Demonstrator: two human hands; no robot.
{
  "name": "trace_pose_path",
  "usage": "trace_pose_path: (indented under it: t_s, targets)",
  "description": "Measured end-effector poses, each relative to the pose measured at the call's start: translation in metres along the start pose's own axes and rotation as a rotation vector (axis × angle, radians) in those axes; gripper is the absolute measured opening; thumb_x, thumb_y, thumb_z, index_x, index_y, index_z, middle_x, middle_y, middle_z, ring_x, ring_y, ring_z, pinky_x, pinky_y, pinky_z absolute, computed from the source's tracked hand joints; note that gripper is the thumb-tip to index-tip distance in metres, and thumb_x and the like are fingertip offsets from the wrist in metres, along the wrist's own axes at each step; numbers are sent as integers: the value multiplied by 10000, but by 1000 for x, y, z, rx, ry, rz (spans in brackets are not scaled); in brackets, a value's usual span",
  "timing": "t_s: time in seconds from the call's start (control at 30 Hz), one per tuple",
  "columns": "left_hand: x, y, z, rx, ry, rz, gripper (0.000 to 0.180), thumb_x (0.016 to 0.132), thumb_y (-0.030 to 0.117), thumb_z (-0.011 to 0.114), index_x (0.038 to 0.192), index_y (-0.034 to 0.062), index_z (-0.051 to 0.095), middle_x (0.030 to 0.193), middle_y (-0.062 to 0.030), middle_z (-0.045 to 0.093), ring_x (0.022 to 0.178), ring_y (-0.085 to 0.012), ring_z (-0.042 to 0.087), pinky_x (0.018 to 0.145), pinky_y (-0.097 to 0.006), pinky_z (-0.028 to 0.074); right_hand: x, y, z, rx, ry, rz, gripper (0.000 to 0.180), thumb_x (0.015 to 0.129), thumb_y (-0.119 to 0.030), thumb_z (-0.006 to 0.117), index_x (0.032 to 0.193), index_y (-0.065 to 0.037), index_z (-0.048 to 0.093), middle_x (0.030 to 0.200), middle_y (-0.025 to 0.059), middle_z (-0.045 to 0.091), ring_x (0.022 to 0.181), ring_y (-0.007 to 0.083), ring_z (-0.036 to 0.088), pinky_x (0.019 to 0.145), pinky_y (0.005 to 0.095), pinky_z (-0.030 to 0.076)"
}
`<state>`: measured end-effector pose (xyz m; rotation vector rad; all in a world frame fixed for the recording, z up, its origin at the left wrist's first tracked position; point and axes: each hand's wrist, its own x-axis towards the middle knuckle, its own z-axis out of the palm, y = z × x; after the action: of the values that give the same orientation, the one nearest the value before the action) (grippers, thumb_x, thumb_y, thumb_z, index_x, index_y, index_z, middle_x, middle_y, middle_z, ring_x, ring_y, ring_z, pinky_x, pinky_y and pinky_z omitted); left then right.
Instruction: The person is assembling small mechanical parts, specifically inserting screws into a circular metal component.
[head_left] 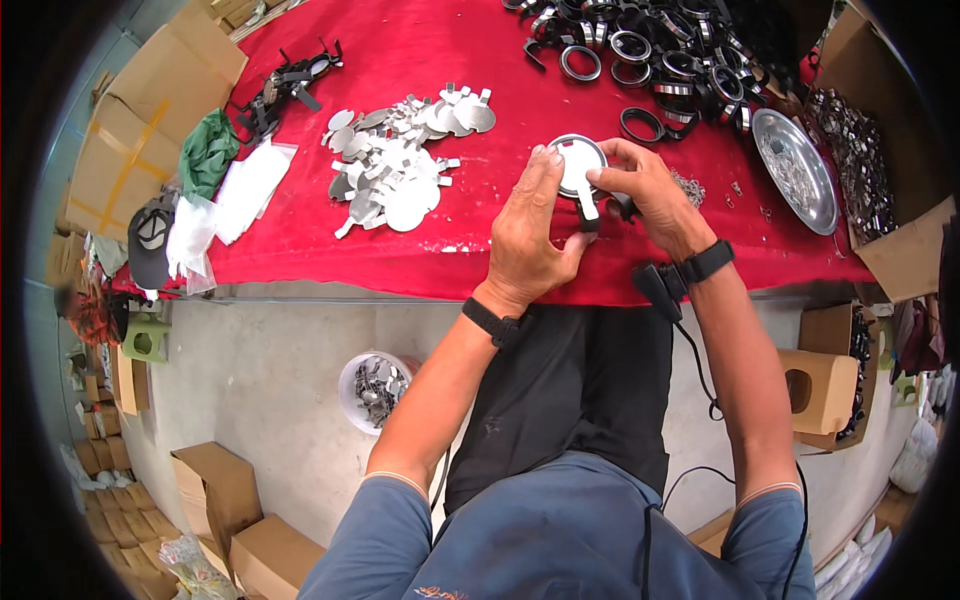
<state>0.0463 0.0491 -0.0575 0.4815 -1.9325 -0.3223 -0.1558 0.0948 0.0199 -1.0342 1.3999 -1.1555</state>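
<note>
Assembly step, judged: left hand (528,235) and right hand (645,190) fingers pinch round metal disc (577,163) into black ring; next calls for pressing it flush.

You wear a blue-grey short-sleeved shirt (540,530) with pale hems at the sleeve ends and a small orange mark low on the chest. Your trousers (575,390) are black. A black band (492,322) wraps your left wrist. On your right wrist sits a black strap (706,262) with a small black box (657,287) fixed just beside it. A thin black cable (700,375) hangs from that box and loops down across your shirt.
</note>
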Motion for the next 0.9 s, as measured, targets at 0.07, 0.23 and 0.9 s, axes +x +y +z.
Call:
trace_pose_path:
  t_s: [0.07, 0.23, 0.9]
  targets:
    - [1, 1, 0, -40, 0, -21, 1173, 634, 66, 992, 1659, -4, 426, 1630, -290, 537, 1506, -450, 556, 1235, -466, 510, 2, 1, -4, 12, -10, 31, 475, 931, -249, 834, 1327, -36, 682, 1072, 50, 761, 868, 100, 685, 679, 268, 490]
    - [9, 7, -7, -100, -33, -80, 1211, 698, 86, 981, 1712, -1, 324, 1684, -303, 463, 1558, -433, 499, 1279, -475, 456, 2, 7, -7, 189, -63, -13, 472, 940, -239, 832, 1334, -27, 680, 1099, 44, 757, 883, 90, 679, 695, 264, 512]
    - [24, -2, -13, -1473, -29, -889, 474, 1099, 159, 710, 1509, -53, 600, 1374, -162, 734, 1210, -251, 756, 1031, -444, 668, -10, 5, -10, 91, -99, -56, 464, 934, -231, 851, 1322, -25, 701, 1129, 32, 750, 938, 74, 650, 756, 244, 488]
